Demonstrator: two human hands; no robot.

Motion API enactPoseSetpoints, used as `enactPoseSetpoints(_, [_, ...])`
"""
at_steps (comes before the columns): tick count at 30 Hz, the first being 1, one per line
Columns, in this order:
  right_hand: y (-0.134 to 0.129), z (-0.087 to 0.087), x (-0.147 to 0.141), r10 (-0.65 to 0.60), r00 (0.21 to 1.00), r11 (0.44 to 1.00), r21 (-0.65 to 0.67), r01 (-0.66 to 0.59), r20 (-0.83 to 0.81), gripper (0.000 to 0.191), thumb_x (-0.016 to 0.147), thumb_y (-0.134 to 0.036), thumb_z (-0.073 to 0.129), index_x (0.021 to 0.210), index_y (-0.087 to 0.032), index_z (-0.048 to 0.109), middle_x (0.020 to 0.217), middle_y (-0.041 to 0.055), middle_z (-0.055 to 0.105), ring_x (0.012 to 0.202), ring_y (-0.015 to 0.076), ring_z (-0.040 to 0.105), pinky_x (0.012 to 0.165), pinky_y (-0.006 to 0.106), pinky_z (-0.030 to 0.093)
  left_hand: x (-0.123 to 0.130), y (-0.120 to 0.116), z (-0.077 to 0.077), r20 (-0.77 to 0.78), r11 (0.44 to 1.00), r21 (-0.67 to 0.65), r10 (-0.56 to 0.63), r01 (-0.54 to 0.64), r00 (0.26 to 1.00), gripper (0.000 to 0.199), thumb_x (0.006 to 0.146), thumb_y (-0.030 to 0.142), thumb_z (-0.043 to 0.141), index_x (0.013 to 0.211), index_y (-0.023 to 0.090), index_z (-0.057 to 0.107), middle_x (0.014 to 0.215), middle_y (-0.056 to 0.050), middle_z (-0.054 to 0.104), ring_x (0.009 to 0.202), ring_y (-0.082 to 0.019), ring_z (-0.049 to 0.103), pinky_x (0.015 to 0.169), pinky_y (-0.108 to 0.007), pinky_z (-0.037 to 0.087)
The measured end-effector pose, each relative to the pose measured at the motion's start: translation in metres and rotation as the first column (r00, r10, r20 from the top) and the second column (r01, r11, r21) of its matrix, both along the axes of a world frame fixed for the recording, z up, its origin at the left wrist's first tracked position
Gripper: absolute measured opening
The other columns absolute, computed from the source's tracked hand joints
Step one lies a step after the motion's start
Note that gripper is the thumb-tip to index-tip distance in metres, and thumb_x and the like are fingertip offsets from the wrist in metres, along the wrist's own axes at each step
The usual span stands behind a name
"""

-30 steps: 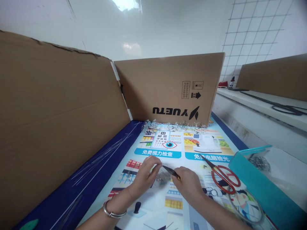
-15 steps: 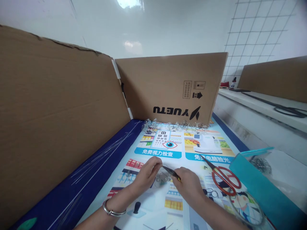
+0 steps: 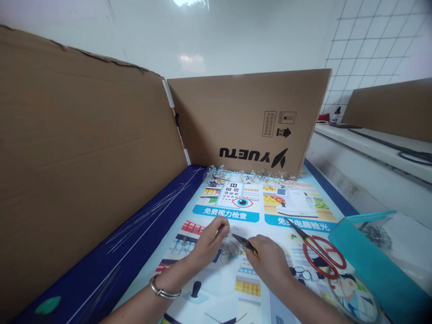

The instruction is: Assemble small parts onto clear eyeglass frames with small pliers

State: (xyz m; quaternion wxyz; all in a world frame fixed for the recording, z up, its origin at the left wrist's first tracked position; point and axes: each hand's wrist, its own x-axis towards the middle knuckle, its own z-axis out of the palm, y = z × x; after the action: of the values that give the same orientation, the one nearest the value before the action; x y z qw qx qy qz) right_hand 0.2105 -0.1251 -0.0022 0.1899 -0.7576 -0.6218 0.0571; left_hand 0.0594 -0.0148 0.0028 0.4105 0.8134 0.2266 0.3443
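Note:
Over the printed mat, my left hand, with a silver bangle at its wrist, is closed in a pinch on a thin wire that curves out from the fingers. My right hand grips small pliers with dark jaws and a yellow-marked handle. Their tips point at the left fingertips, a short gap away, close to the wire. Just below lies a small clump of clear, wiry pieces, too fine to make out. Whether the wire joins this clump I cannot tell.
Red-handled scissors lie right of my right hand, by a clear round coil. Further right stands a teal box with wire inside. Cardboard panels rise at the left and back, with several clear wiry pieces along the base.
The plier tips have drawn back slightly from my left fingertips, leaving a wider gap. The thin wire shows more clearly. The whole view has shifted a little.

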Motion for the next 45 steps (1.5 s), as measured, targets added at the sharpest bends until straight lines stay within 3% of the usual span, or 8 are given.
enactPoseSetpoints(8, [-0.0003,0.0013,-0.0008,0.004,1.000,1.000,-0.010,-0.004,0.006,0.018,0.083,-0.031,0.044,0.073,-0.021,0.055,0.076,0.0001,0.057,0.073,0.0130,0.051,0.061,0.021,0.029,-0.0034,-0.0008,-0.0001,-0.103,0.987,0.161,0.000,0.017,0.995,0.015,0.088,0.020,0.033,0.079,0.018,0.045,0.078,-0.002,0.047,0.071,-0.013,0.042,0.066,-0.027,0.034])
enactPoseSetpoints(20, [0.0019,-0.0024,-0.0002,0.009,1.000,1.000,0.009,-0.009,0.019,0.016,0.082,-0.031,0.044,0.073,-0.022,0.055,0.076,-0.0010,0.057,0.072,0.0129,0.051,0.060,0.022,0.028,-0.0039,-0.0010,0.0024,-0.020,1.000,0.012,0.004,-0.004,1.000,0.015,0.089,0.025,0.032,0.079,0.018,0.041,0.072,0.001,0.044,0.066,-0.012,0.041,0.062,-0.025,0.034])
enactPoseSetpoints(29, [0.0008,-0.0001,-0.0007,0.009,1.000,1.000,-0.013,-0.009,0.007,0.017,0.082,-0.031,0.045,0.075,-0.021,0.056,0.077,0.0001,0.058,0.075,0.0131,0.051,0.062,0.021,0.030,-0.0025,-0.0017,0.0013,-0.096,0.992,0.127,0.009,0.003,0.995,0.016,0.088,0.023,0.032,0.077,0.018,0.042,0.075,-0.001,0.045,0.069,-0.013,0.041,0.064,-0.027,0.034])
enactPoseSetpoints(45, [-0.0012,0.0035,-0.0019,0.022,0.999,1.000,-0.016,-0.022,0.034,0.017,0.083,-0.030,0.044,0.077,-0.021,0.057,0.078,0.0004,0.058,0.074,0.0137,0.052,0.062,0.022,0.030,-0.0034,-0.0062,0.0032,-0.040,0.992,0.123,0.023,-0.018,0.999,0.016,0.088,0.023,0.031,0.079,0.018,0.043,0.077,-0.002,0.045,0.070,-0.014,0.042,0.065,-0.027,0.035])
